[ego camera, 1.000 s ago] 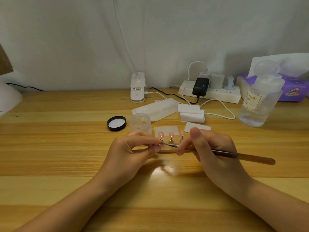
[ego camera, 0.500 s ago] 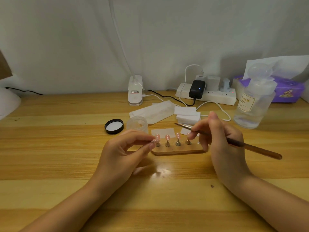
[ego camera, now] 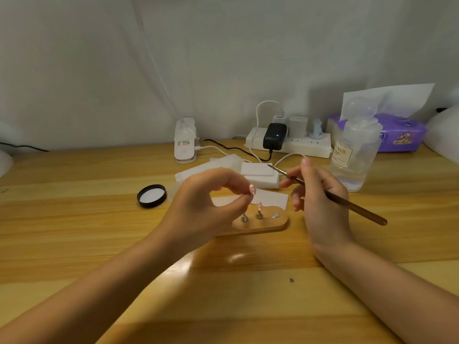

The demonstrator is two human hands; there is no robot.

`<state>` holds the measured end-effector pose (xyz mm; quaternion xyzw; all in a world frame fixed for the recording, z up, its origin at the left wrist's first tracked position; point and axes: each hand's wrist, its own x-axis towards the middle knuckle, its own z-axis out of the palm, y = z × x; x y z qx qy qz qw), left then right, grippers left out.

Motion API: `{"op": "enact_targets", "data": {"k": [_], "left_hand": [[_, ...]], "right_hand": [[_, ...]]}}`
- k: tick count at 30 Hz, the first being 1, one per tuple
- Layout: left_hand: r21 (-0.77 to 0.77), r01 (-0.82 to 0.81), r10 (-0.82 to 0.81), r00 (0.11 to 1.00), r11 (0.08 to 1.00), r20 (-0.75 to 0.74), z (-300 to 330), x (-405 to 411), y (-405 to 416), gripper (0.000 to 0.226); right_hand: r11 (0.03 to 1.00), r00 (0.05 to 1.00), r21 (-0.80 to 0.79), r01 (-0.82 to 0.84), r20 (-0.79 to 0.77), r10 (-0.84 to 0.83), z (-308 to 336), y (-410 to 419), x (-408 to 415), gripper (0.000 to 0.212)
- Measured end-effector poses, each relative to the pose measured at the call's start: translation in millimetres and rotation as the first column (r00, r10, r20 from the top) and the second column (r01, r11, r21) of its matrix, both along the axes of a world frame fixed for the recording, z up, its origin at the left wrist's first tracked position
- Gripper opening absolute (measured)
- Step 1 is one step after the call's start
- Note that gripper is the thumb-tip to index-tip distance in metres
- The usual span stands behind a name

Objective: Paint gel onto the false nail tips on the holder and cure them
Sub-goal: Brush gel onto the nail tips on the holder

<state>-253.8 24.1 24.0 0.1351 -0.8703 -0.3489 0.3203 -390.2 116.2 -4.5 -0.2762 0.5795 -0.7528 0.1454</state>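
A wooden holder (ego camera: 268, 225) lies on the table between my hands, with small metal stands on it. One stand (ego camera: 259, 212) carries a pink nail tip; another (ego camera: 244, 217) shows beside it, and a round metal spot (ego camera: 275, 215) sits bare at the right end. My left hand (ego camera: 206, 207) is raised above the holder's left part and pinches a pink nail tip (ego camera: 252, 189) between thumb and finger. My right hand (ego camera: 320, 194) grips a thin brown brush (ego camera: 347, 203), its tip (ego camera: 270, 166) pointing left and up. The holder's left end is hidden by my left hand.
A black lid (ego camera: 151, 195) lies left of the holder. White pads (ego camera: 259, 175), a paper slip (ego camera: 270, 198) and a white packet sit behind it. Farther back stand a small white lamp (ego camera: 185, 141), a power strip (ego camera: 290, 142), a clear bottle (ego camera: 355, 150) and a purple tissue pack (ego camera: 402, 131).
My left hand has lifted a nail tip off the holder and raised it. My right hand has drawn the brush up and back to the right, away from the tips.
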Motion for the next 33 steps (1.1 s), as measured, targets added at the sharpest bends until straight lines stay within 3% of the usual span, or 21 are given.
{"op": "enact_targets", "data": {"k": [11, 26, 28, 31, 33], "left_hand": [[-0.034, -0.003, 0.012, 0.962, 0.999, 0.272, -14, -47, 10, 0.032], [-0.094, -0.017, 0.052, 0.923, 0.995, 0.382, -11, -46, 11, 0.029], [-0.159, -0.028, 0.091, 0.91, 0.987, 0.405, -10, -41, 11, 0.027], [-0.379, -0.038, 0.204, 0.89, 0.925, 0.408, -9, -36, 11, 0.032], [-0.42, -0.038, 0.233, 0.875, 0.907, 0.425, -8, -34, 11, 0.036]], "right_hand": [[0.999, 0.987, -0.011, 0.043, 0.155, -0.041, -3, -2, -7, 0.037], [1.0, 0.989, -0.022, 0.016, 0.144, -0.013, -3, -2, -7, 0.033], [1.0, 0.99, -0.026, 0.005, 0.143, -0.001, -3, -2, -7, 0.032], [1.0, 0.99, -0.022, -0.004, 0.142, 0.007, -3, -2, -7, 0.029], [1.0, 0.991, -0.007, 0.0, 0.137, 0.001, -3, -2, -7, 0.025]]}}
